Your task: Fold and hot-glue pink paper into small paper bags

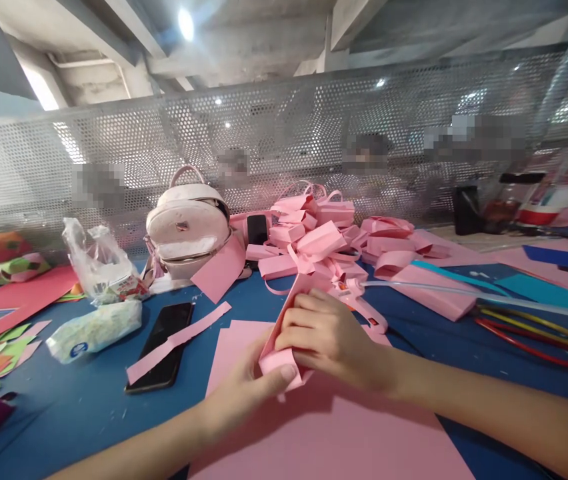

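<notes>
Between my two hands is a small pink paper box, tilted, partly hidden by the fingers. My left hand grips its near lower end, thumb lying across the folded edge. The fingers of my right hand curl over its side and press into it. Under both hands lie large pink paper sheets. Just beyond my right hand lies a pink and white glue gun with a clear glue stick at its back. A heap of folded pink paper boxes with strip handles is behind it.
To the left, a paper strip lies over a black phone, beside a tissue pack and a plastic bag. A white backpack stands behind. Red and yellow cable loops lie right. A perforated metal screen borders the blue table.
</notes>
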The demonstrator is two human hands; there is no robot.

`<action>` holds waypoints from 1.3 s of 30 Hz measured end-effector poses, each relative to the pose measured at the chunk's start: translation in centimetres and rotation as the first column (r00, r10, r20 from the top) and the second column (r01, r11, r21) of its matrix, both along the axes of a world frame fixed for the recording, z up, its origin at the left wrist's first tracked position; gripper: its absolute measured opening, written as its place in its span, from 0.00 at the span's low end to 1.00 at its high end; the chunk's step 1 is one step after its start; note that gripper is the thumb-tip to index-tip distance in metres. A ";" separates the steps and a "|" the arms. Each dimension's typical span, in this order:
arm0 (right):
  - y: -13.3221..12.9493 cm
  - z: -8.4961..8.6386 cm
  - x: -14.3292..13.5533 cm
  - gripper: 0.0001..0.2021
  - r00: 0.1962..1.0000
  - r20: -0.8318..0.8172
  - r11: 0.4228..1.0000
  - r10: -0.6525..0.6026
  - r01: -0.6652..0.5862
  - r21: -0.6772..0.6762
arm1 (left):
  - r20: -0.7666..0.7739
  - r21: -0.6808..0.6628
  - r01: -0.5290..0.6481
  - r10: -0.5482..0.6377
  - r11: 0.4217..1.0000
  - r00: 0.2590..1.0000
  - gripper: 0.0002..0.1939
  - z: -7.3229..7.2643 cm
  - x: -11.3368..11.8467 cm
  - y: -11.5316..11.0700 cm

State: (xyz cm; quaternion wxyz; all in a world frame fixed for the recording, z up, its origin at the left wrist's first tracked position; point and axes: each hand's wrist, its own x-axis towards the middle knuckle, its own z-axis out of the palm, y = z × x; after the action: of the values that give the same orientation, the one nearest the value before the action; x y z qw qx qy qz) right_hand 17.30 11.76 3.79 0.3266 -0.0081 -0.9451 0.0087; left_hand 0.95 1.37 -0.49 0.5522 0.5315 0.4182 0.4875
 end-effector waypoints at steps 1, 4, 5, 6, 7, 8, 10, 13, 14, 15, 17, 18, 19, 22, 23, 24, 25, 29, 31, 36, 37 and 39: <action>-0.1 0.0 0.0 0.18 1.000 -0.007 1.000 -0.005 0.005 -0.024 | -0.011 0.010 -0.004 0.004 1.000 1.000 0.28 0.0 0.0 -0.1; -0.5 0.0 0.0 0.13 0.998 -0.066 0.995 0.000 -0.006 -0.099 | -0.043 0.043 -0.036 0.038 0.998 0.998 0.27 0.2 0.1 -0.2; -0.6 0.1 0.0 0.11 0.996 -0.084 0.992 -0.001 -0.010 -0.130 | -0.054 0.053 -0.040 0.043 0.998 0.998 0.28 0.3 0.1 -0.3; -0.7 0.2 0.0 0.08 0.995 -0.096 0.987 -0.006 -0.009 -0.159 | -0.062 0.065 -0.041 0.045 0.997 0.997 0.28 0.4 0.1 -0.3; -0.8 0.4 -0.1 0.07 0.995 -0.100 0.983 -0.014 -0.005 -0.184 | -0.067 0.079 -0.039 0.044 0.996 0.997 0.29 0.5 0.1 -0.3; -0.8 0.6 -0.1 0.07 0.995 -0.094 0.978 -0.023 0.003 -0.207 | -0.070 0.094 -0.036 0.043 0.995 0.997 0.30 0.6 0.1 -0.3; -0.8 0.9 0.0 0.07 0.998 -0.060 0.968 -0.035 0.018 -0.249 | -0.078 0.110 -0.043 0.051 0.993 0.996 0.30 0.7 0.2 -0.3; -0.7 1.3 -0.1 0.08 0.999 -0.018 0.960 -0.033 0.027 -0.280 | -0.076 0.092 -0.069 0.076 0.993 0.994 0.27 0.5 0.4 -0.4; -0.7 1.3 -0.1 0.08 0.999 -0.013 0.963 -0.041 0.036 -0.269 | -0.060 0.081 -0.076 0.081 0.994 0.995 0.26 0.3 0.4 -0.4; -0.6 1.3 -0.1 0.08 0.998 -0.012 0.968 -0.055 0.050 -0.248 | -0.036 0.075 -0.079 0.082 0.994 0.996 0.25 0.2 0.5 -0.4; -0.4 1.3 -0.2 0.07 0.996 -0.004 0.976 -0.091 0.088 -0.198 | 0.028 0.066 -0.082 0.080 0.994 0.996 0.24 -0.1 0.7 -0.3; -0.3 1.3 -0.2 0.07 0.994 0.001 0.978 -0.109 0.108 -0.179 | 0.057 0.055 -0.080 0.077 0.995 0.995 0.23 -0.2 0.7 -0.3; -0.3 1.3 -0.2 0.07 0.992 0.011 0.978 -0.122 0.122 -0.167 | 0.078 0.039 -0.081 0.078 0.996 0.994 0.23 -0.3 0.7 -0.2; -0.2 1.4 -0.2 0.07 0.989 0.029 0.975 -0.147 0.150 -0.163 | 0.072 -0.002 -0.106 0.105 0.994 0.992 0.25 -0.4 0.6 -0.2; -0.2 1.4 -0.2 0.07 0.987 0.026 0.973 -0.157 0.159 -0.167 | 0.044 -0.002 -0.119 0.119 0.993 0.992 0.26 -0.5 0.5 -0.2; -0.2 1.4 -0.2 0.08 0.986 0.017 0.971 -0.168 0.168 -0.171 | 0.005 0.002 -0.138 0.138 0.990 0.990 0.27 -0.5 0.4 -0.3; -0.3 1.5 -0.1 0.10 0.984 0.005 0.970 -0.179 0.177 -0.168 | -0.041 0.008 -0.162 0.162 0.987 0.986 0.28 -0.6 0.3 -0.4; -0.5 1.6 0.1 0.14 0.983 -0.009 0.982 -0.181 0.180 -0.059 | -0.223 0.048 -0.260 0.264 0.965 0.939 0.33 -0.6 -0.3 -0.9; -0.7 1.7 0.1 0.08 0.983 -0.011 0.983 -0.181 0.181 0.012 | -0.281 0.122 -0.215 0.241 0.969 0.929 0.32 -0.2 -0.4 -1.0; -0.9 2.3 0.4 0.07 0.980 -0.113 0.975 -0.161 0.176 0.139 | -0.361 0.273 -0.076 0.176 0.959 0.916 0.24 1.4 -0.2 -0.9; -1.0 2.5 0.5 0.08 0.979 -0.132 0.974 -0.153 0.171 0.145 | -0.361 0.279 -0.083 0.185 0.957 0.914 0.24 1.5 -0.3 -0.9; -1.0 2.9 0.7 0.10 0.975 -0.180 0.978 -0.130 0.156 0.139 | -0.335 0.279 -0.114 0.208 0.954 0.919 0.27 1.3 -0.4 -0.9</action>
State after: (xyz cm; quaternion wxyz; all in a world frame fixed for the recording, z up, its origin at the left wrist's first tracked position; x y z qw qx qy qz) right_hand 18.00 10.72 6.68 0.4053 -0.0504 -0.9087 -0.0865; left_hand 0.56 0.47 0.83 0.3512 0.6416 0.4891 0.4752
